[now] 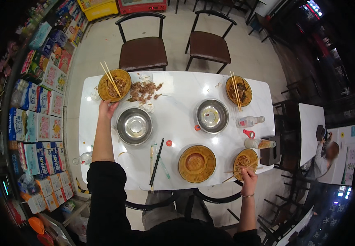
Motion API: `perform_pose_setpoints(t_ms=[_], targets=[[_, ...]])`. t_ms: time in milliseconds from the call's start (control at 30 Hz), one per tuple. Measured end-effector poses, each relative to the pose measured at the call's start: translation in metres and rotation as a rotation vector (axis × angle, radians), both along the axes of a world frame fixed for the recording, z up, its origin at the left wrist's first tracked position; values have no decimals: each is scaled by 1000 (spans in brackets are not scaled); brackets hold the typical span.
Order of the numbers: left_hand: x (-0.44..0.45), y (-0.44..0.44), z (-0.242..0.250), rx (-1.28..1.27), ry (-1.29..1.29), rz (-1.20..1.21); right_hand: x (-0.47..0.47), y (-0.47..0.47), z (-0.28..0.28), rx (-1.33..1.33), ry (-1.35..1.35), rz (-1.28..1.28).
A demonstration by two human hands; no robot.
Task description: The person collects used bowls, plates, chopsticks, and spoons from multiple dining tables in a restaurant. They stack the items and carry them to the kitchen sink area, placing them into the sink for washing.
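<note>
My left hand [107, 108] grips the near rim of a yellow-brown bowl [102, 82] with food remains and wooden chopsticks [110, 78] resting in it. At the table's right, my right hand [248, 178] is at the near edge of another such bowl [236, 167] holding noodles; wooden chopsticks [254, 164] lie at its fingertips. Between the hands are two steel bowls [134, 126] [212, 116] and a nearly emptied yellow-brown bowl [197, 164]. A further bowl [246, 84] with dark food and chopsticks stands at the far right.
Food scraps [145, 91] and crumpled tissues lie beside the left bowl. Glass bottles [250, 121], a red bottle opener [249, 133] and a dark tissue box [270, 150] are at the right. Black chopsticks [157, 162] lie near the front edge. A person [326, 156] sits at another table.
</note>
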State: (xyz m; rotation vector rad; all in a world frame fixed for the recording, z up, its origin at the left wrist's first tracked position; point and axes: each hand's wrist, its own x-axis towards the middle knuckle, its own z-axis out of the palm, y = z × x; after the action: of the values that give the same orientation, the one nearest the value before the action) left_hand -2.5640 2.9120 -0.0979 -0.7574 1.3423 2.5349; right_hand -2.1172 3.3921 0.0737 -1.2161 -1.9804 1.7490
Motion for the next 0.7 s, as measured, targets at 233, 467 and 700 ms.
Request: perform_pose_setpoints(t_ms=[233, 467, 700], targets=[[23, 5, 38, -107, 123, -38, -28, -7, 22, -28, 108, -55], [115, 21, 143, -93, 164, -335, -103, -27, 56, -277, 294, -32], [248, 98, 185, 28, -10, -614, -149, -54, 71, -513, 325, 416]])
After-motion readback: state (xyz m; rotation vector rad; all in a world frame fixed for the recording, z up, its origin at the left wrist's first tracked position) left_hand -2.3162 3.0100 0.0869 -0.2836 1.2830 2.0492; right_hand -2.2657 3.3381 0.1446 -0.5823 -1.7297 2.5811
